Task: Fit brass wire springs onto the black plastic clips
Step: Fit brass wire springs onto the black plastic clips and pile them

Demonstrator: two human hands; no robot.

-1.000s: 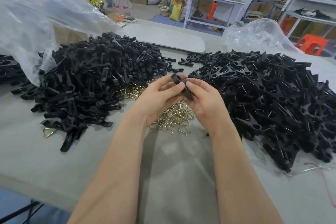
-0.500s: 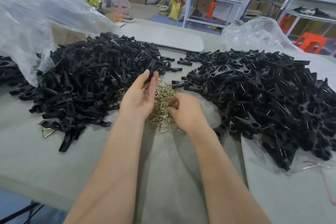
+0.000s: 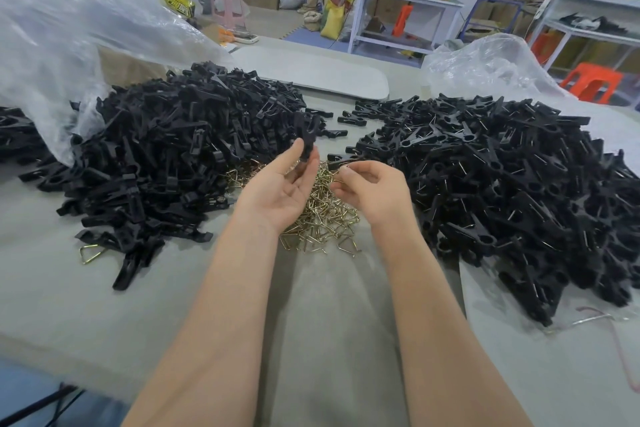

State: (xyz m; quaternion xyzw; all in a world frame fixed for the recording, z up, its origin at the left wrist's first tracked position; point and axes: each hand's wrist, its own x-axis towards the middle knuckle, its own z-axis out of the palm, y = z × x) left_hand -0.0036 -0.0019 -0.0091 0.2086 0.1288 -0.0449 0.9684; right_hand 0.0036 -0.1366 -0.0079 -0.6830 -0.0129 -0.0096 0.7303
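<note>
Clip (image 3: 307, 140) of black plastic stands upright, pinched at its lower end by the left hand (image 3: 280, 187), thumb against fingertips, raised over the brass springs (image 3: 322, 218), I judge, to take one. Right hand (image 3: 372, 189), fingers curled, pinches something small just beside it, likely a spring (image 3: 347, 168). Clear bag (image 3: 69, 45) far left spills clips (image 3: 166, 156) onto the counter (image 3: 329, 340); another heap (image 3: 502, 184) lies right

1. The left heap of clips (image 3: 166, 163) and the right heap of clips (image 3: 502, 191) are seen in plain black.
2. The raised clip (image 3: 309, 135) is coloured the same black.
3. The springs (image 3: 322, 215) are seen in shiny brass yellow.
4. The table (image 3: 329, 340) is covered in plain grey-green.
5. The plastic bag (image 3: 69, 45) is seen clear, with whitish glare.
6. An orange stool (image 3: 588, 80) and a pale pink stool (image 3: 227, 5) are seen.
7. A sack (image 3: 332, 15) is coloured yellow.
</note>
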